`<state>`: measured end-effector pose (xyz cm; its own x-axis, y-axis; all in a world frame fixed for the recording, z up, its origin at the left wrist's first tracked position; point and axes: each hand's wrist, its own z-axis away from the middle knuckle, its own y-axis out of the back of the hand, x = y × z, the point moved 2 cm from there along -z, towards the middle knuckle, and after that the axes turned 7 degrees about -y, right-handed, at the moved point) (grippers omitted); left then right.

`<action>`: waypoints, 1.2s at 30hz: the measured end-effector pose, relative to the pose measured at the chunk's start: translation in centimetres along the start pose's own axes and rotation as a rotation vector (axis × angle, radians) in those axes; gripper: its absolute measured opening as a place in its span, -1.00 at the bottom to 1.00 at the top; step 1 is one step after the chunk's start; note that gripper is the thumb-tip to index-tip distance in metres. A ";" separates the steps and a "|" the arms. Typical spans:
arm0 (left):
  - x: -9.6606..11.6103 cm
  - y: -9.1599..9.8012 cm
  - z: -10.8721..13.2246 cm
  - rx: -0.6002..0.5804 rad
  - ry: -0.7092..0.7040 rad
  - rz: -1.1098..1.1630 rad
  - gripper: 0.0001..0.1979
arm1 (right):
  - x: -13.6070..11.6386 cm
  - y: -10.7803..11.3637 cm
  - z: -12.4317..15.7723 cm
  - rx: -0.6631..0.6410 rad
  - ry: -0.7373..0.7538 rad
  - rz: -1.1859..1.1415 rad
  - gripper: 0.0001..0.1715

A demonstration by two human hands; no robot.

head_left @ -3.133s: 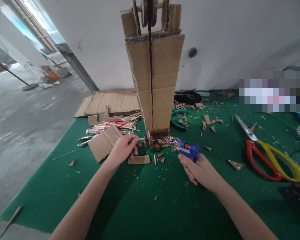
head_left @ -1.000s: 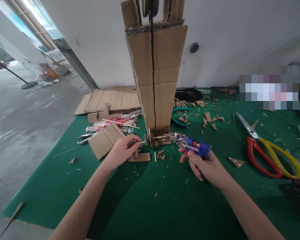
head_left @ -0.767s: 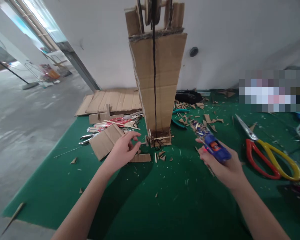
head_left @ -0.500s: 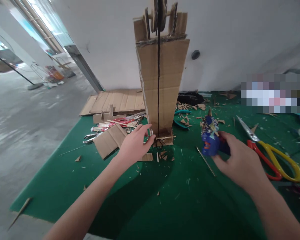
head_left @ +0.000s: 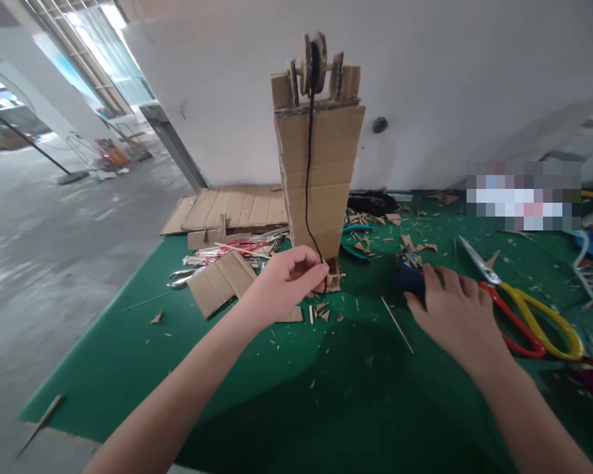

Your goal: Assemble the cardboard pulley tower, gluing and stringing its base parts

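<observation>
A tall cardboard tower (head_left: 321,178) stands on the green mat (head_left: 286,388), with cardboard wheels on an axle at its top and a black string (head_left: 308,151) hanging down its front. My left hand (head_left: 286,283) is closed in a pinch at the tower's base, where the string ends; what it pinches is hidden. To the right, my right hand (head_left: 454,313) rests over the blue glue gun (head_left: 408,278) lying on the mat, fingers curled on it.
Red and yellow scissors (head_left: 524,303) lie right of my right hand. A thin stick (head_left: 396,324) lies between my hands. Cardboard pieces (head_left: 220,283), pliers (head_left: 182,278), chopstick packets and several scraps sit left of and behind the tower. Flat cardboard sheets (head_left: 232,207) lie by the wall.
My right hand swung the glue gun away from the tower base to the right and lowered it onto the mat. My left hand shifted right to the tower's base and closed there.
</observation>
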<state>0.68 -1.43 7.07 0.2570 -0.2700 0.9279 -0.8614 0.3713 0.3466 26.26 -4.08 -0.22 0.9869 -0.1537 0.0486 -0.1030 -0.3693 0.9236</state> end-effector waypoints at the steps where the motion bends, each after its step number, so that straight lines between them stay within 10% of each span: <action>1: 0.7 0.0 0.1 0.004 0.000 0.037 -0.81 | -0.8 0.6 0.2 -0.037 0.019 -0.067 -0.41; 6: 3.1 -0.6 0.0 -0.010 0.003 0.181 -0.83 | -7.5 2.6 2.2 -0.468 0.231 -0.694 -0.34; 10: 3.2 -1.5 -0.2 -0.045 0.017 0.340 -0.83 | -11.6 1.7 2.6 -0.521 0.167 -0.803 -0.75; 16: 2.1 -1.4 0.4 -0.085 -0.005 0.159 -0.86 | -11.4 -0.1 1.6 -0.205 0.045 -1.040 -0.78; 23: -4.7 3.4 1.8 0.169 -0.003 -0.834 -0.74 | -10.3 -1.0 2.2 -0.247 0.000 -1.129 -0.75; 36: -9.2 3.8 2.1 -0.085 0.196 -0.469 -0.67 | -10.4 -1.1 2.4 -0.160 0.147 -1.116 -0.82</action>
<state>-5.89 0.58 -0.46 0.6917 -0.2565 0.6751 -0.5969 0.3231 0.7343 15.81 -4.28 -2.65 0.5234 0.3010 -0.7972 0.8494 -0.1097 0.5163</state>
